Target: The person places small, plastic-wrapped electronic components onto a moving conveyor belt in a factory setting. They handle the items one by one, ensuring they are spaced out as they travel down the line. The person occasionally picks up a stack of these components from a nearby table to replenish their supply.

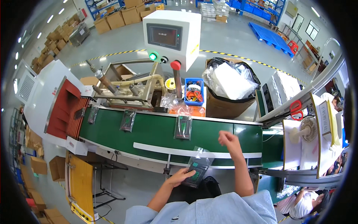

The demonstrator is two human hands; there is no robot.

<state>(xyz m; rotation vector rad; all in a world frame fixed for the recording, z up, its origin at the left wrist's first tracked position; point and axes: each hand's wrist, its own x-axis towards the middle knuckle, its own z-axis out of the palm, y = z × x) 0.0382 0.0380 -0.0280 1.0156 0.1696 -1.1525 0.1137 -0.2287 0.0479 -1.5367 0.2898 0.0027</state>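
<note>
My left hand grips a dark flat packet in a clear plastic sleeve near the front edge of the belt; I cannot tell whether it is one packet or a small stack. Over the right part of the green conveyor belt, my right hand is closed with its fingers curled, and nothing shows in them. Similar bagged packets lie spaced along the belt: one packet in the middle, another packet further left, and a third packet beside the slatted opening of a white machine.
A white control box with a screen and red button stands behind the belt. Beside it are a blue bin and a lined carton of plastic waste. A white rail borders the near side. A fan stands right.
</note>
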